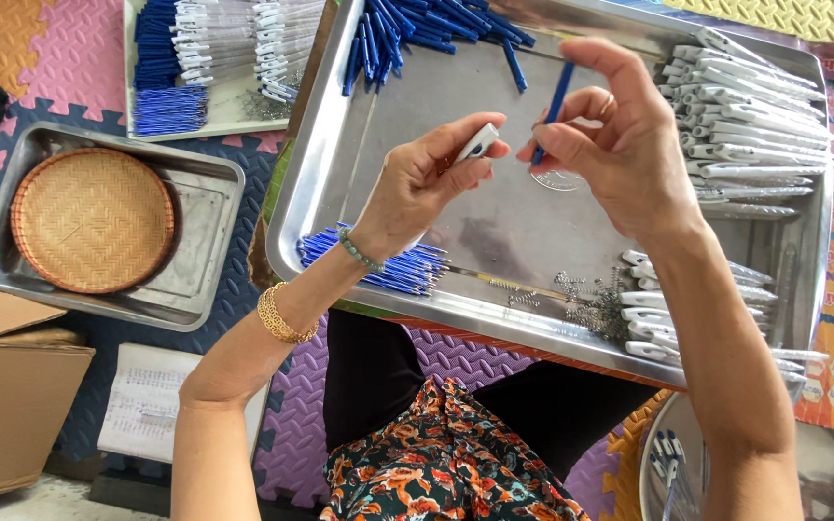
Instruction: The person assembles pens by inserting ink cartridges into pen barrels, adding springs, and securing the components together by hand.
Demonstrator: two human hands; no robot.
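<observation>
My left hand (pixel 427 178) grips a white pen barrel (pixel 478 142) above a large steel tray (pixel 340 125). My right hand (pixel 610 145) pinches a blue pen part (pixel 556 96) upright, its lower tip close to the barrel's end. On the tray lie blue refills (pixel 378 262) near my left wrist, blue pen parts (pixel 436 29) at the far edge, white pen barrels (pixel 755 125) at the right, and small metal springs (pixel 586 304) near the front.
A round woven basket (pixel 92 220) sits in a smaller steel tray (pixel 200 280) at the left. A white tray of pen parts (pixel 224 111) lies beyond it. A cardboard box (pixel 12 405) and a paper sheet (pixel 147 400) rest on foam floor mats.
</observation>
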